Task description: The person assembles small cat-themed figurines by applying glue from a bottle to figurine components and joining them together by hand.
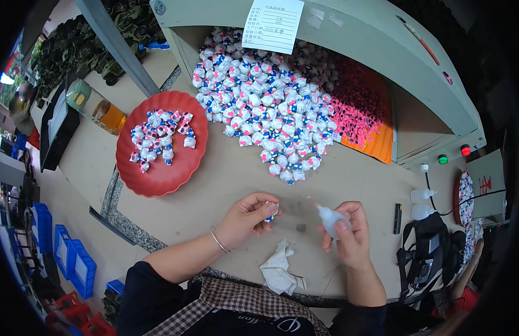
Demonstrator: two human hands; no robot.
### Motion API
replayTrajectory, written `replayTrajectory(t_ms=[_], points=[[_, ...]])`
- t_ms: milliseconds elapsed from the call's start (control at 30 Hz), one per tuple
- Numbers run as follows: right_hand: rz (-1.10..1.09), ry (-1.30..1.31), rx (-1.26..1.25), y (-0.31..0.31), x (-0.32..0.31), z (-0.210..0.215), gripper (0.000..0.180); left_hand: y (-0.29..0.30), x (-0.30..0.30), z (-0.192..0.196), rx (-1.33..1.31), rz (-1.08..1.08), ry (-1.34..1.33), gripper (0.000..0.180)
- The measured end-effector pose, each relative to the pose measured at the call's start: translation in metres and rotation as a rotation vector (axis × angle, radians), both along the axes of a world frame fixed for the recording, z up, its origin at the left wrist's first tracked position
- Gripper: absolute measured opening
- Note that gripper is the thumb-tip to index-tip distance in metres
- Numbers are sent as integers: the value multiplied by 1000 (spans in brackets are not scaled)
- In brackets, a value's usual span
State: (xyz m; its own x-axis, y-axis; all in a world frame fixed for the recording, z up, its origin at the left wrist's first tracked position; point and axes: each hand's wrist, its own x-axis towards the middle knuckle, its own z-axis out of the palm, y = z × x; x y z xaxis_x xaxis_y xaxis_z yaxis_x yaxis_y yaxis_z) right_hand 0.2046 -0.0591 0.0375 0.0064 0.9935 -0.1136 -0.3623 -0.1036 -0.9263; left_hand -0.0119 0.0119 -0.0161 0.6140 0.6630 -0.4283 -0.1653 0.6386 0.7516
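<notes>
My left hand (249, 217) is closed, thumb against fingers, on a small white and blue figurine (271, 211) that mostly hides behind the fingertips. To its right, my right hand (352, 235) grips a whitish squeeze bottle (332, 220), its thin nozzle tipped up and left toward the figurine but apart from it. Beyond both hands spreads a big heap of white, blue and pink figurines (265, 101). Small pink pieces (357, 112) lie right of the heap on an orange sheet (378, 147). A red scalloped plate (153, 187) at the left carries several more figurines (153, 137).
A crumpled white cloth (282, 269) lies near the table's front edge. Rightward are a black marker-like stick (397, 218), two small white bottles (422, 204) and a black strapped bag (430, 252). A grey-green metal housing (349, 25) arches over the heap. A drink bottle (94, 106) stands behind the plate.
</notes>
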Motion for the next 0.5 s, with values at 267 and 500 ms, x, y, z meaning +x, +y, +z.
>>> replayTrajectory(t_ms=[267, 500], points=[[-69, -88, 66, 0, -16, -29, 21, -2, 8, 5, 2, 56, -185, 39], [-228, -329, 283, 1, -19, -36, 21, 0, 6, -1, -3, 52, -146, 38]])
